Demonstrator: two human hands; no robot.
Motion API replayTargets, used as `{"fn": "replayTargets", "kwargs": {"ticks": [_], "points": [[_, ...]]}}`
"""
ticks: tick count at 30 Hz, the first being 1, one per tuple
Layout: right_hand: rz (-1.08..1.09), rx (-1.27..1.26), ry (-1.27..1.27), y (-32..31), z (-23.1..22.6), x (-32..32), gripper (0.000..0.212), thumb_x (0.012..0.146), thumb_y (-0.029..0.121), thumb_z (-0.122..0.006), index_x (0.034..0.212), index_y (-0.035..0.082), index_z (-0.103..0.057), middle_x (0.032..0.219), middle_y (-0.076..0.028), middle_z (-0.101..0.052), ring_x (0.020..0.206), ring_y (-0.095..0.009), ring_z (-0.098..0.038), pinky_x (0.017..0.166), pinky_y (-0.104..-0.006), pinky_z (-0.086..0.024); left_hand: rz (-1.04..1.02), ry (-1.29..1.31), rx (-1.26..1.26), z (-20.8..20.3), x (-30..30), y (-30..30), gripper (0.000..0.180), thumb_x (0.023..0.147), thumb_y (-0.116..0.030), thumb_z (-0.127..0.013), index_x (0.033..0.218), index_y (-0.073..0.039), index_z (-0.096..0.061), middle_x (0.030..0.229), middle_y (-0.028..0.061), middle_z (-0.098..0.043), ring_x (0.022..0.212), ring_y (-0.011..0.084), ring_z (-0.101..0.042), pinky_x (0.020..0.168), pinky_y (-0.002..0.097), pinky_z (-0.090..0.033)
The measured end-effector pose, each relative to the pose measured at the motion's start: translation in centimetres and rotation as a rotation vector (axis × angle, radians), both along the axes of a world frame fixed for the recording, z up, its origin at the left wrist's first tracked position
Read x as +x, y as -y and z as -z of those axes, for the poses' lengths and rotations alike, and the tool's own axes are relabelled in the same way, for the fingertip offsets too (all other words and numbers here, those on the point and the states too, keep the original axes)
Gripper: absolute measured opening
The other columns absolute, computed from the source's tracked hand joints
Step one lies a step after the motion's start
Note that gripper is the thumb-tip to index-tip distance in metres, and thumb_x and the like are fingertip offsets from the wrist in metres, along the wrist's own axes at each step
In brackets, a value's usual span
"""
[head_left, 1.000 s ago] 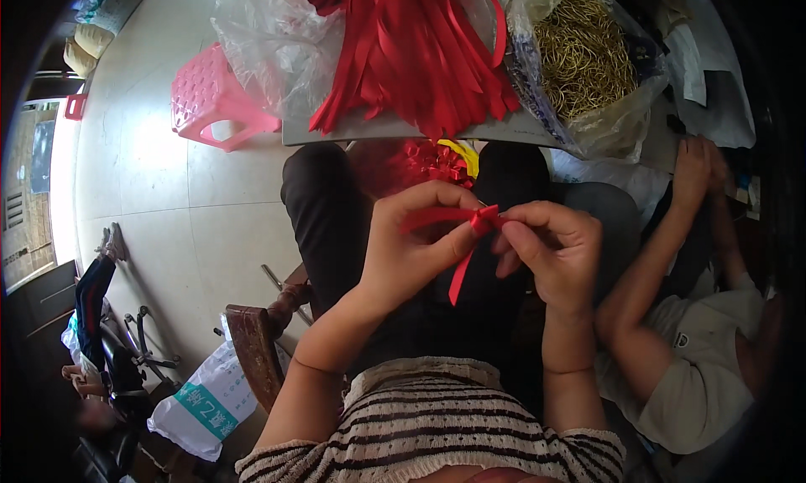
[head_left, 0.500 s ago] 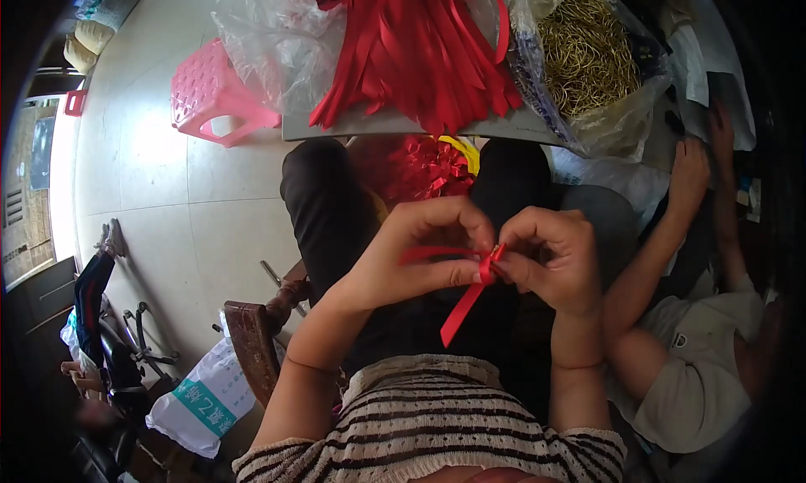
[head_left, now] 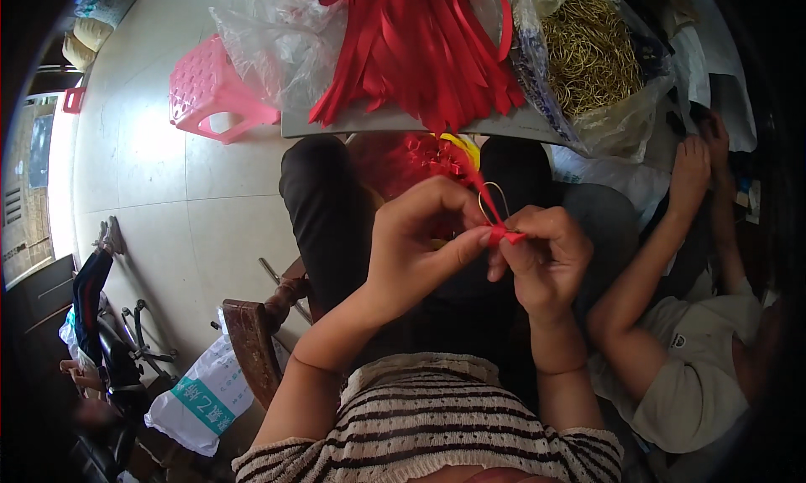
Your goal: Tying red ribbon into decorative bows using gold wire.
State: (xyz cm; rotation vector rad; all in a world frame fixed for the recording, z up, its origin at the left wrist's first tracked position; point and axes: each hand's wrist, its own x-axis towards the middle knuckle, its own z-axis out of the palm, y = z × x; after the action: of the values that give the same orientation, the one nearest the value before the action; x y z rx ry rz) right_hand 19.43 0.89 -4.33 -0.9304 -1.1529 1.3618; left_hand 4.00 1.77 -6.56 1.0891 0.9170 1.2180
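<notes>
Over my lap, my left hand (head_left: 426,239) and my right hand (head_left: 547,254) meet at a short red ribbon (head_left: 497,231). The left thumb and forefinger are closed on one side of a small fold or knot in it. My right thumb and fingers pinch the other side. A thin gold cord loop (head_left: 494,183) stands up from the ribbon, and a red strip rises beside it. How the cord passes through the knot is hidden by my fingertips.
On the grey table (head_left: 295,125) ahead lie a heap of red ribbon strips (head_left: 411,55) and a plastic bag of gold cords (head_left: 592,55). Red bows (head_left: 437,157) gather below its edge. A pink stool (head_left: 201,92) stands left. A co-worker's arm (head_left: 646,248) reaches in at right.
The ribbon has been turned: its tail, which hung down toward me, now points up and away. The gold cord loop now shows above my fingers. Both hands still pinch the ribbon.
</notes>
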Motion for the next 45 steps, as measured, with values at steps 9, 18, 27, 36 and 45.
{"fn": "replayTargets", "kwargs": {"ticks": [9, 18, 27, 36, 45], "points": [[0.172, 0.134, 0.208, -0.3, 0.8, 1.1, 0.008, 0.078, -0.002, -0.067, 0.082, -0.002, -0.059, 0.083, -0.010, -0.059, 0.067, -0.011, -0.056, 0.054, -0.0231, -0.048, -0.067, -0.396, 0.372, -0.5, -1.3, -0.2, 0.015, 0.069, -0.001, -0.071, 0.083, -0.001, -0.064, 0.076, 0.0093, -0.062, 0.063, 0.0175, -0.061, 0.055, 0.0257, -0.047], [0.028, 0.255, 0.299, -1.1, 0.9, 1.4, 0.019, 0.083, 0.018, -0.064, 0.090, 0.000, -0.066, 0.087, -0.008, -0.056, 0.075, -0.012, -0.052, 0.062, -0.0221, -0.041, 0.081, -0.238, 0.249, -0.8, -1.0, -0.7, 0.015, 0.071, -0.001, -0.071, 0.086, -0.001, -0.068, 0.090, 0.0100, -0.061, 0.082, 0.0168, -0.060, 0.068, 0.0254, -0.047], [-0.095, 0.144, 0.312, -1.8, 1.7, 1.0, 0.052, 0.092, 0.047, -0.044, 0.101, 0.001, -0.067, 0.091, -0.008, -0.054, 0.076, -0.014, -0.051, 0.067, -0.0237, -0.042, 0.210, 0.310, -0.019, -0.3, -0.9, 0.2, 0.014, 0.076, 0.001, -0.068, 0.089, 0.004, -0.066, 0.090, 0.0105, -0.061, 0.073, 0.0140, -0.061, 0.064, 0.0240, -0.049], [0.033, 0.133, 0.287, -1.1, 0.7, 0.7, 0.024, 0.081, 0.021, -0.069, 0.076, 0.001, -0.055, 0.080, -0.003, -0.054, 0.072, -0.009, -0.049, 0.066, -0.0210, -0.040, 0.070, -0.007, 0.040, -0.5, 0.0, 0.5, 0.008, 0.079, -0.001, -0.067, 0.087, 0.002, -0.064, 0.083, 0.0084, -0.060, 0.064, 0.0108, -0.059, 0.057, 0.0206, -0.048], [-0.340, -0.321, -0.131, -1.5, -0.2, 2.3, 0.016, 0.080, 0.008, -0.066, 0.073, 0.001, -0.054, 0.076, -0.001, -0.053, 0.068, -0.005, -0.045, 0.061, -0.0182, -0.034, 0.325, 0.320, -0.202, 0.3, -1.4, -0.2, 0.018, 0.080, -0.008, -0.070, 0.069, -0.001, -0.057, 0.069, 0.0009, -0.054, 0.062, 0.0044, -0.047, 0.053, 0.0190, -0.034]]}}
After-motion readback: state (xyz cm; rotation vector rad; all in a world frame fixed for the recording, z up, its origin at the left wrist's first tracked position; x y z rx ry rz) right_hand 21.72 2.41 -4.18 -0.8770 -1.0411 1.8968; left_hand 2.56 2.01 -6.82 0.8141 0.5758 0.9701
